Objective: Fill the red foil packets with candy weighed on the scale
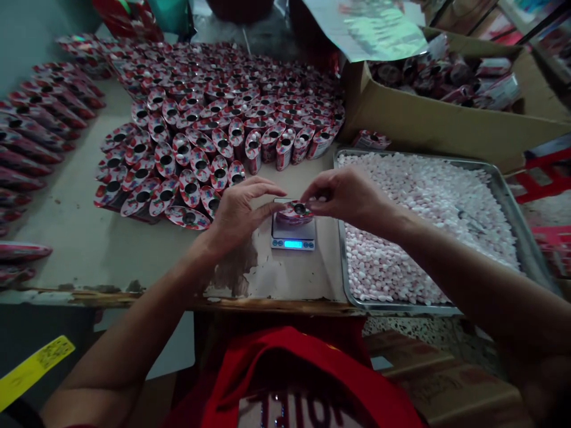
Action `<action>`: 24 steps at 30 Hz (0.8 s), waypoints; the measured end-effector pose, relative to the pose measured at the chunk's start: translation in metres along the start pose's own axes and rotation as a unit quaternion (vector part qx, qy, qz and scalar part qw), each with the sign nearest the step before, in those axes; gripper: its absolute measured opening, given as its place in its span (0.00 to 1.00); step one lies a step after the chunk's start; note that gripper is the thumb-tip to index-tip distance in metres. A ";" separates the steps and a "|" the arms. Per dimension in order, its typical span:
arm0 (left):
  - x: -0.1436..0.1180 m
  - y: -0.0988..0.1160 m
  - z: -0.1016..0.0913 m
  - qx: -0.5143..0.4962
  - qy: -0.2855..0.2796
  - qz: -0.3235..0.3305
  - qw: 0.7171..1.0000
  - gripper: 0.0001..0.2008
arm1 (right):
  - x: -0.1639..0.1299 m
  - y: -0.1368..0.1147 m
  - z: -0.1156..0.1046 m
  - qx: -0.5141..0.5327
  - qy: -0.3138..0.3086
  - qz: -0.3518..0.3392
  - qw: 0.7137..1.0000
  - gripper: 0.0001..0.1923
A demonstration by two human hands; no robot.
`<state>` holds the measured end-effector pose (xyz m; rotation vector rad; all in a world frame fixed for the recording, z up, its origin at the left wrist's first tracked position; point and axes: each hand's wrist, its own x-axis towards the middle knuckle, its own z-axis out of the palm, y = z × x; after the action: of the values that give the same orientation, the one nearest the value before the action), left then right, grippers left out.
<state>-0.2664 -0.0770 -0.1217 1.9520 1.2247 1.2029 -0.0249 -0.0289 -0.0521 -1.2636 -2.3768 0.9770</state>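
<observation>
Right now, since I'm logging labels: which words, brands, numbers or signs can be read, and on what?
None readable for certain.
Scale display: lit, digits blurred.
Red clothing: large letters, cut off, unclear.
Yellow strip: code, markings too small.
Printed packs: too small.
Paper sheet: blurred.
Carton: blurred.

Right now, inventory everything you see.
Pack: one, reddish, on scale
Scale: one, silver, on table
Table: one, pale, under scale
Other packs: many, reddish, left and back
Pellets: many, pinkish, in tray
Tray: one, grey, right of scale
Box: one, brown, behind tray
Boxed packs: many, reddish, in box
Sheet: one, pale, over box's left corner
Strip: one, yellow, bottom left
Garment: one, red, bottom centre
Left hand: one, bare, pack's left
Right hand: one, bare, pack's right
</observation>
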 end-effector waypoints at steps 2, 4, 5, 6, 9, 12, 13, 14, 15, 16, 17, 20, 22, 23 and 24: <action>-0.004 0.005 -0.012 0.021 0.028 -0.011 0.999 0.07 | 0.004 -0.002 0.005 -0.050 -0.011 -0.014 0.999 0.08; -0.007 0.011 -0.024 0.039 0.041 -0.015 0.998 0.05 | 0.007 -0.003 0.008 -0.072 -0.023 -0.013 0.997 0.11; -0.008 0.014 -0.028 0.045 0.044 -0.015 0.998 0.04 | 0.008 -0.002 0.009 -0.072 -0.029 -0.009 0.997 0.12; -0.010 0.017 -0.032 0.049 0.047 -0.013 0.998 0.03 | 0.009 -0.001 0.009 -0.067 -0.033 -0.003 0.997 0.14; -0.014 0.021 -0.037 0.055 0.052 -0.009 0.997 0.03 | 0.012 0.003 0.009 -0.047 -0.033 0.016 0.998 0.18; -0.015 0.021 -0.035 0.062 0.055 -0.019 0.996 0.04 | 0.012 0.008 0.009 -0.008 -0.028 0.023 0.999 0.14; -0.014 0.021 -0.034 0.065 0.055 -0.025 0.996 0.05 | 0.012 0.009 0.010 0.010 -0.029 0.025 0.999 0.12; -0.014 0.021 -0.032 0.067 0.054 -0.030 0.996 0.05 | 0.011 0.009 0.011 0.025 -0.030 0.025 0.999 0.11; -0.013 0.021 -0.031 0.068 0.053 -0.034 0.996 0.05 | 0.010 0.008 0.012 0.034 -0.025 0.022 0.999 0.10; -0.012 0.021 -0.030 0.068 0.053 -0.036 0.996 0.06 | 0.009 0.007 0.013 0.034 -0.015 0.016 0.999 0.10; -0.011 0.022 -0.029 0.068 0.054 -0.038 0.995 0.06 | 0.008 0.006 0.014 0.026 -0.002 0.007 1.000 0.09; -0.009 0.021 -0.026 0.071 0.064 -0.054 0.994 0.06 | 0.007 0.003 0.017 -0.018 0.031 -0.021 0.999 0.08; -0.009 0.020 -0.024 0.073 0.069 -0.074 0.992 0.07 | 0.006 0.002 0.019 -0.037 0.035 -0.029 0.998 0.08; -0.009 0.020 -0.024 0.073 0.069 -0.085 0.991 0.07 | 0.006 0.002 0.019 -0.040 0.036 -0.031 0.998 0.08; -0.009 0.020 -0.024 0.073 0.069 -0.095 0.990 0.08 | 0.005 0.002 0.019 -0.039 0.038 -0.032 0.998 0.08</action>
<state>-0.2806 -0.0940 -0.0985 1.8276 1.5724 1.1955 -0.0364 -0.0320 -0.0680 -1.2200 -2.4016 0.8093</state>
